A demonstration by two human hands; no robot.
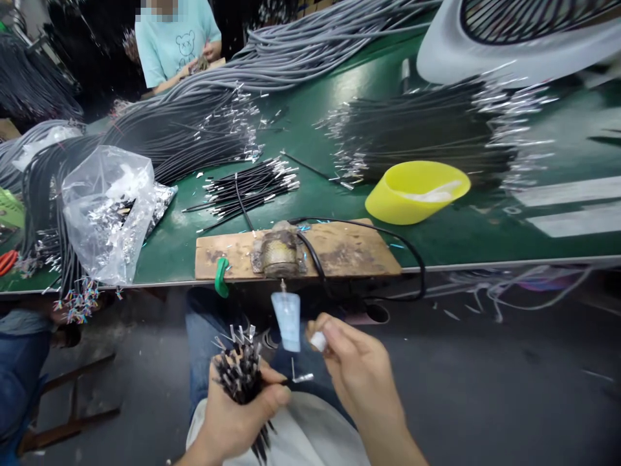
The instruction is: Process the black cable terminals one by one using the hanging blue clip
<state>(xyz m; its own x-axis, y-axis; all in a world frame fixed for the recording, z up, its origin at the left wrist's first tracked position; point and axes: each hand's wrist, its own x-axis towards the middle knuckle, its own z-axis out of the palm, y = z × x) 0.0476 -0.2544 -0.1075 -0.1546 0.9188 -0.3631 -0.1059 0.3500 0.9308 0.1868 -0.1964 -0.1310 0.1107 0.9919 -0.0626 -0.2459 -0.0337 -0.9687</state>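
Note:
My left hand point(242, 414) is wrapped round a bundle of short black cables point(241, 375) with bare silvery ends pointing up. Between its thumb and forefinger a single cable end point(303, 377) sticks out to the right, its silvery strands bent apart. Just right of that, my right hand point(356, 369) is closed in a pinch, with something small and white point(318, 341) at the fingertips; whether it is held or worn on a finger I cannot tell. Above and between both hands, a blurred light-blue piece point(287, 320) hangs from the shaft of a small motor point(280, 252).
The motor sits on a wooden board point(349, 249) at the table edge, with a green clamp point(222, 277). Around it are a yellow oval container point(417, 194), cut black cables point(247, 188), a plastic bag point(109, 213) and larger cable bundles point(412, 133). A co-worker point(177, 45) is across the table.

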